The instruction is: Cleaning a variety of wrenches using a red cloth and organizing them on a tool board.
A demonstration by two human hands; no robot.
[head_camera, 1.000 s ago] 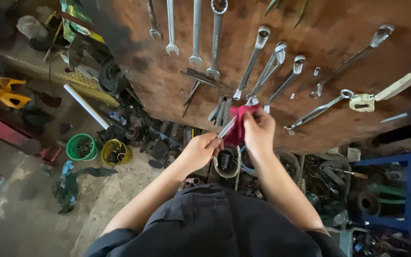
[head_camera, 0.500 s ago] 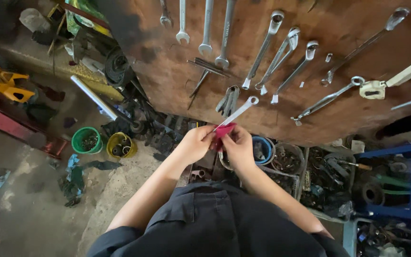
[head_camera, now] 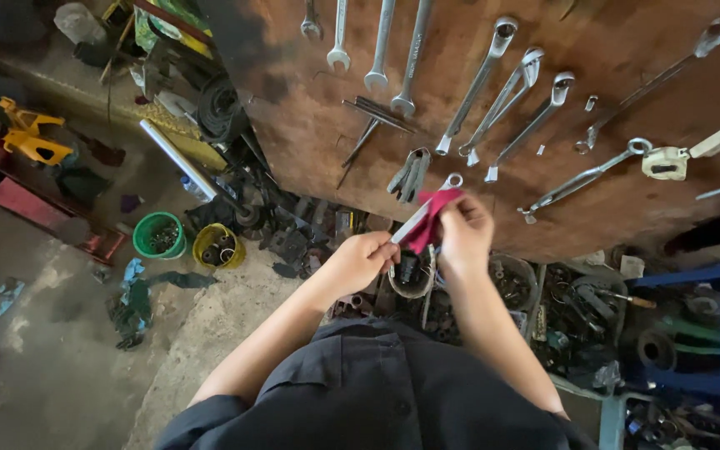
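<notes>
Left hand (head_camera: 366, 260) pinches lower end of wrench (head_camera: 427, 208); right hand (head_camera: 462, 229) clamps red rag (head_camera: 428, 218) around shank. Both dropped lower than second ago, clear of wooden tool board (head_camera: 310, 158). Wiping mid-stroke, ring end exposed.

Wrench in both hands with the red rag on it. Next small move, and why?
Probably slide the red rag down the wrench toward the left hand. The right hand pinches the rag near the ring end, so the lower shaft looks unwiped, and the left hand steadies that end.
</notes>
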